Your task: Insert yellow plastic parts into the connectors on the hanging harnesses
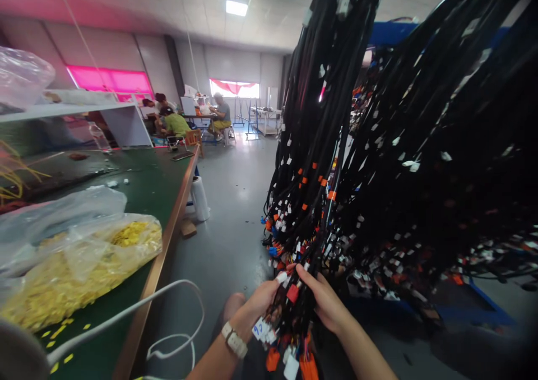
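A thick bundle of black wire harnesses [323, 88] hangs down in front of me, its lower ends crowded with white, orange, red and blue connectors. My left hand [264, 299], with a pale watch on the wrist, is closed around wires at the bundle's lower end; a white piece [281, 277] shows at its fingertips. From the other side, my right hand [323, 299] grips the same wires, thumb extended toward the left fingers. Between the hands sits a red connector [293, 293]. Below hang a white tag with handwriting [263, 329] and orange connectors [309, 366]. Some fingers are hidden behind the wires.
More black harnesses [420, 172] hang at right from a blue rack [395, 32]. At left, a green-topped table [147, 200] bears a clear bag of yellow pieces [84, 262]. A white cable [126, 307] loops off its edge. Several people sit at far tables.
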Available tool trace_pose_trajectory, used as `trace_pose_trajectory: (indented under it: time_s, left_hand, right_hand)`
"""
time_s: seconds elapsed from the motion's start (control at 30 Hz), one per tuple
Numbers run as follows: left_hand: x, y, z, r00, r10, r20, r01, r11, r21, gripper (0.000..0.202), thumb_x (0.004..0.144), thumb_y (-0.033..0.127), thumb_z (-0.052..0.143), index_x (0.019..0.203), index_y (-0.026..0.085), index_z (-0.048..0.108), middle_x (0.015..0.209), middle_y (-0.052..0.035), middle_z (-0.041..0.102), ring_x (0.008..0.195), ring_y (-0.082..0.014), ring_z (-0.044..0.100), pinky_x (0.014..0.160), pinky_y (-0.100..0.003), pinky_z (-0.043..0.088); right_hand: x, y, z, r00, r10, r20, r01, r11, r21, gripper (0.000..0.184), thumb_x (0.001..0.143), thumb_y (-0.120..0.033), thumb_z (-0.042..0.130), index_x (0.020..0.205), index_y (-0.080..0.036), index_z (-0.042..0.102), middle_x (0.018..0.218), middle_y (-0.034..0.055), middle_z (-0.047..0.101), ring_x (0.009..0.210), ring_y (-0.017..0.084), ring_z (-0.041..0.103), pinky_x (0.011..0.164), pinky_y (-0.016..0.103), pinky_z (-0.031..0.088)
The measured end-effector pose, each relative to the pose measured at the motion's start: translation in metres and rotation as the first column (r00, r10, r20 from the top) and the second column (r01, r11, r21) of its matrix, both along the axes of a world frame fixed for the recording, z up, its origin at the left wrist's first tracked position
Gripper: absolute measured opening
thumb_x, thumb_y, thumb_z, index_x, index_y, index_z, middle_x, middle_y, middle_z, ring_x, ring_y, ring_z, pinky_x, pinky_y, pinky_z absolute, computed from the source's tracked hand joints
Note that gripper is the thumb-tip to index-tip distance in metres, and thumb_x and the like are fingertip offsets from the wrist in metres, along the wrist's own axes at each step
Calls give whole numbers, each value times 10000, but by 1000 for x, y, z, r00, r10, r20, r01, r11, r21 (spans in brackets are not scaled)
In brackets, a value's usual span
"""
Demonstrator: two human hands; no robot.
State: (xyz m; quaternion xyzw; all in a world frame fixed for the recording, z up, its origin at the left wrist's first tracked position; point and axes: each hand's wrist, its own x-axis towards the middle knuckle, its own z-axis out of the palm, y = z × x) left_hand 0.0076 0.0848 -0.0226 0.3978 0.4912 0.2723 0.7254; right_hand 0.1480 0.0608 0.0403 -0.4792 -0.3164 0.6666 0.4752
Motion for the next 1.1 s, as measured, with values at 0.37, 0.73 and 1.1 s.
trace_pose_trajectory:
  time_s: [0.37, 0.73, 1.1]
  left_hand:
    - [-17, 7, -5, 921, 362, 147, -369, 929, 28, 267, 639, 338, 708, 775, 126, 617, 684, 6, 638, 385, -19, 329, 382, -175, 201]
    - [-2, -11, -3, 872, 374, 317, -253, 897, -362, 241, 625, 11, 518, 841, 110, 558, 726, -38, 610, 521, -57, 520, 464, -148, 328]
    - [4, -28, 8, 805, 156, 572, -26, 973, -229, 209, 648, -57, 594, 789, 97, 584, 917, -113, 649, 795, -138, 623, 711, -217, 451]
  right_hand:
    - [23, 7, -5, 970, -68, -235, 51, 996, -79, 332, 734, -445, 663, 916, -167, 651, 821, 62, 727, 753, 215, 690, 725, 334, 537]
    - [145, -42, -8, 997, -22, 70, 35, 982, -184, 240, 731, -316, 698, 924, -185, 645, 757, 59, 718, 651, 190, 674, 637, 294, 545]
    - [149, -94, 40, 968, 31, -249, -75, 982, -171, 339, 754, -452, 625, 921, -166, 693, 609, 103, 701, 413, 154, 607, 397, 222, 485]
